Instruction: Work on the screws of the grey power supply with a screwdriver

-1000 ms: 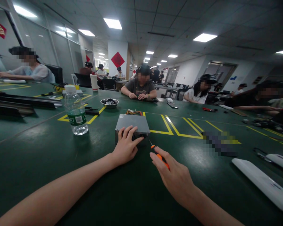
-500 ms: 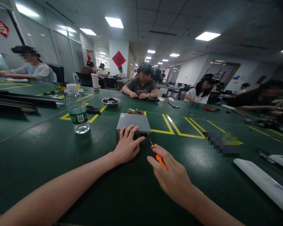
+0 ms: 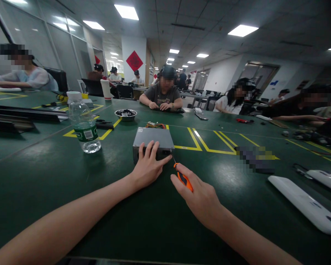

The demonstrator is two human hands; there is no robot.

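— First, the surface?
— Green tabletop [image 3: 118, 224], marked out with yellow tape [image 3: 189, 148]. Beyond, bright ceiling panels [image 3: 126, 12], a pillar [image 3: 127, 48] with a red diamond sign [image 3: 134, 60], and, across the table, a person [image 3: 162, 96] in a dark T-shirt.
— And on the green?
— Near the middle, a grey metal box [image 3: 154, 136], with coloured wires [image 3: 156, 126] at its far side.
— Containers?
— White-capped bottle [image 3: 85, 133] with clear liquid inside; metal bowl [image 3: 126, 118] of small dark and pale pieces; white cup [image 3: 106, 90], contents out of sight.
— Hands?
— Left hand [image 3: 146, 163] spread against the box's near face and top edge; right hand [image 3: 201, 195] curled round an orange-and-black screwdriver [image 3: 185, 181].
— Anything unclear?
— Screwdriver tip at the near right corner, too fine to tell whether touching. Near face partly hidden behind the left hand. Dark object [image 3: 253, 160] at right, pixelated; long white object [image 3: 303, 204], cut off by the frame.
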